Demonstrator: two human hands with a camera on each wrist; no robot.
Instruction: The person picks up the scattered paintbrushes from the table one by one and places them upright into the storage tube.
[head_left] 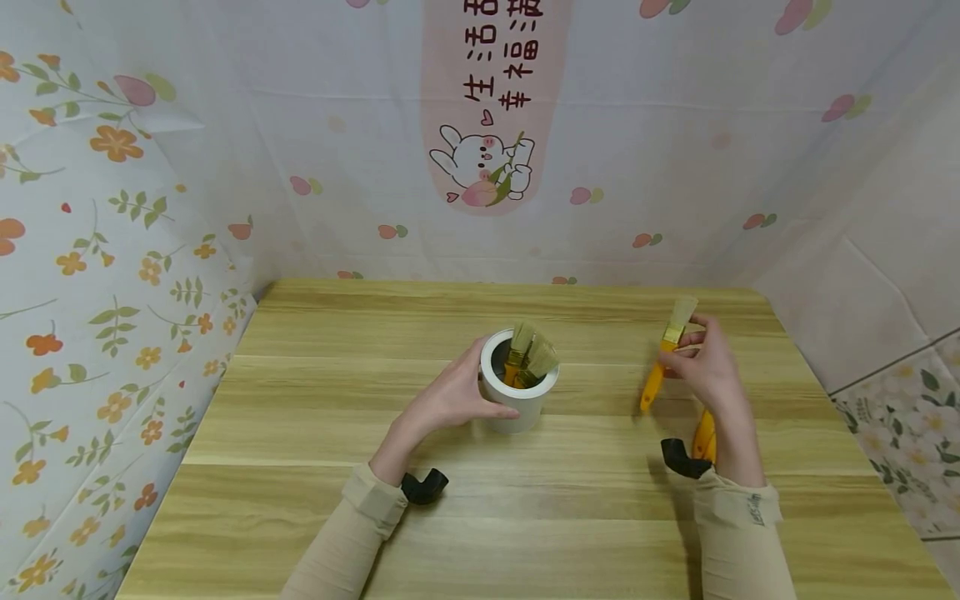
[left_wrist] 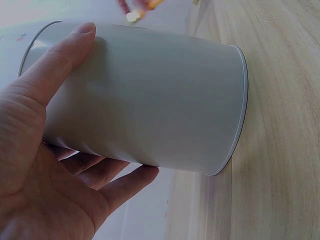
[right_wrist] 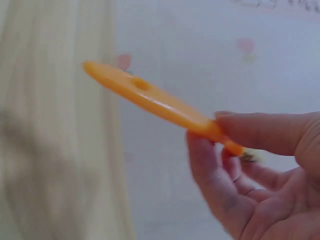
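Observation:
My left hand (head_left: 456, 397) grips a white round container (head_left: 513, 414), its thumb across the near side and its fingers round the far side. In the left wrist view the container's smooth wall (left_wrist: 155, 100) shows, with its base at the tabletop. Several paintbrushes (head_left: 542, 358) stand inside it, pale bristles up, their orange handles partly hidden by the rim. Off to the right, my right hand (head_left: 708, 367) pinches another paintbrush (head_left: 652, 388) between thumb and fingers near the metal band. Its bristles point up and its orange handle (right_wrist: 155, 102) slants down to the left, above the table.
Another orange handle (head_left: 703, 435) lies on the wooden table (head_left: 570, 517), partly hidden under the right wrist. Black curved pieces (head_left: 425, 487) sit at both cuffs. Patterned cloth (head_left: 337, 183) closes off the table's back and left side.

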